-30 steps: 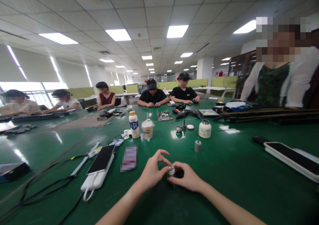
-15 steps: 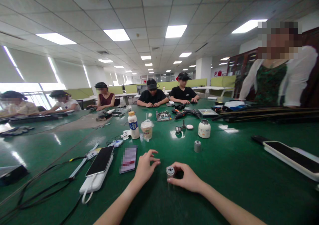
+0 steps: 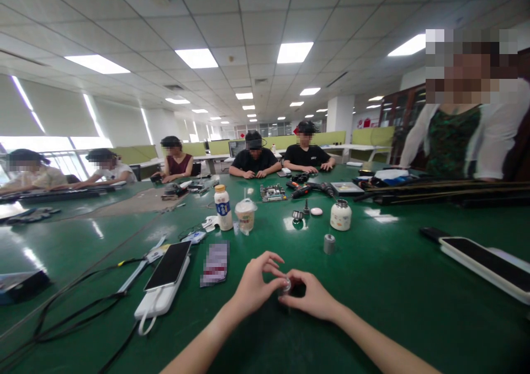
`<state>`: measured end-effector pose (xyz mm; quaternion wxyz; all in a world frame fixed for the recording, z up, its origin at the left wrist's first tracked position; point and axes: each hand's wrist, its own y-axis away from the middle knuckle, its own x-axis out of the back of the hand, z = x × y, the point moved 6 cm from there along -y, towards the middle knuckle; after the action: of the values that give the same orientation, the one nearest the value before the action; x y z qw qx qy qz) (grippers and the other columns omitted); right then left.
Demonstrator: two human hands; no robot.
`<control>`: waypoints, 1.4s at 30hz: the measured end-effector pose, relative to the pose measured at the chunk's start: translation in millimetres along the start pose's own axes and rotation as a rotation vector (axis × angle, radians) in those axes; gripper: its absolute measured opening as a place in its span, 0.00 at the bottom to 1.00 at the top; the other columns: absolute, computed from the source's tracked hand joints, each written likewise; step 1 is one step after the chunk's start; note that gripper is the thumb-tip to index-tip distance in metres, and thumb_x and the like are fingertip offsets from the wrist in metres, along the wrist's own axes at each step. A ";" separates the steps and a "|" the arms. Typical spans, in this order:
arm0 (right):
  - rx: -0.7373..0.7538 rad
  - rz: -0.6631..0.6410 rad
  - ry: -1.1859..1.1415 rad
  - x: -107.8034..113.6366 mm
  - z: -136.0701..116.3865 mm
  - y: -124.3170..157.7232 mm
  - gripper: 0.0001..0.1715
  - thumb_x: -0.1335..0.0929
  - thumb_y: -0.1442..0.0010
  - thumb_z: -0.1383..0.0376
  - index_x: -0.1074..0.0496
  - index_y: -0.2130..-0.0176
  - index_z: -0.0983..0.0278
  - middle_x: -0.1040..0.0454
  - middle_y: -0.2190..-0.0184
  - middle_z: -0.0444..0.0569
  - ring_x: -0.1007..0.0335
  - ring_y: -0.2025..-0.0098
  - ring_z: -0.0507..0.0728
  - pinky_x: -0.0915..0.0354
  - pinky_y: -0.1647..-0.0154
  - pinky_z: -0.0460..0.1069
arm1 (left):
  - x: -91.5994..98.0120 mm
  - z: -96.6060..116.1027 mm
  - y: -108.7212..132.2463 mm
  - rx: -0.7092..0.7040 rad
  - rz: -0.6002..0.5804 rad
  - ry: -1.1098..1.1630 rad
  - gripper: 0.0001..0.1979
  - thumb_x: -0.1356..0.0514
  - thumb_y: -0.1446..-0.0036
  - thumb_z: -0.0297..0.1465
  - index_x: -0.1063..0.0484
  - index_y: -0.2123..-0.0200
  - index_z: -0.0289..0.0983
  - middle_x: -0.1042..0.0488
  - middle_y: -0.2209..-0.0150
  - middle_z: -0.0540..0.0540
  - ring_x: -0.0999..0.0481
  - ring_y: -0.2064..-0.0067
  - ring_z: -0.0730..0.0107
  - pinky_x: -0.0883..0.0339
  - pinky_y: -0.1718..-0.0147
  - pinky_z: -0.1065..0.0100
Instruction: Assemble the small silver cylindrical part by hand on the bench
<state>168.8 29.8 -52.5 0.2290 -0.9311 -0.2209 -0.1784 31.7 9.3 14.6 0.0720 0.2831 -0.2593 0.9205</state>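
A small round metal part stands on the green table between my two hands. My right hand curls round its right side, fingers closed on it. From the left, my left hand pinches the top of the same part with thumb and fingertips. Most of the part is hidden by my fingers. A short grey cylinder stands a little beyond my hands.
A phone on a white power bank with cables and a second phone lie to the left. A bottle, a cup, a white jar and small parts stand further back. A tablet lies right. Several people sit around; one stands at right.
Half a second ago my left hand was lifted off to the left with fingers apart; it has come back and pinched the metal part. My right hand stayed on it.
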 end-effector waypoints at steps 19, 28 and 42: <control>0.003 0.003 -0.017 0.2 -2.5 0.1 0.13 0.25 0.50 0.61 0.27 0.65 0.64 0.24 0.68 0.45 0.28 0.64 0.57 0.34 0.61 0.49 | -0.4 5.0 4.3 -0.028 -0.029 -0.135 0.21 0.34 0.53 0.29 0.33 0.53 0.43 0.19 0.68 0.52 0.26 0.54 0.54 0.43 0.52 0.56; -0.010 -0.006 0.003 1.1 -3.1 0.3 0.15 0.26 0.50 0.61 0.26 0.63 0.64 0.23 0.66 0.46 0.28 0.63 0.57 0.34 0.60 0.49 | 15.4 -13.1 -5.3 -0.013 0.078 0.033 0.15 0.36 0.48 0.32 0.34 0.57 0.42 0.18 0.66 0.50 0.20 0.59 0.61 0.36 0.53 0.62; -0.015 -0.009 0.027 2.1 -4.6 0.6 0.16 0.26 0.50 0.59 0.26 0.62 0.63 0.23 0.66 0.46 0.28 0.63 0.57 0.34 0.60 0.50 | 8.2 -59.1 -1.7 0.068 0.053 -0.047 0.15 0.36 0.48 0.29 0.31 0.56 0.42 0.18 0.66 0.50 0.20 0.57 0.61 0.35 0.50 0.60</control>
<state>169.7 27.7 -47.9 0.2244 -0.9292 -0.2208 -0.1937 -3.1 41.3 -21.7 0.0316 0.2999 -0.2369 0.9235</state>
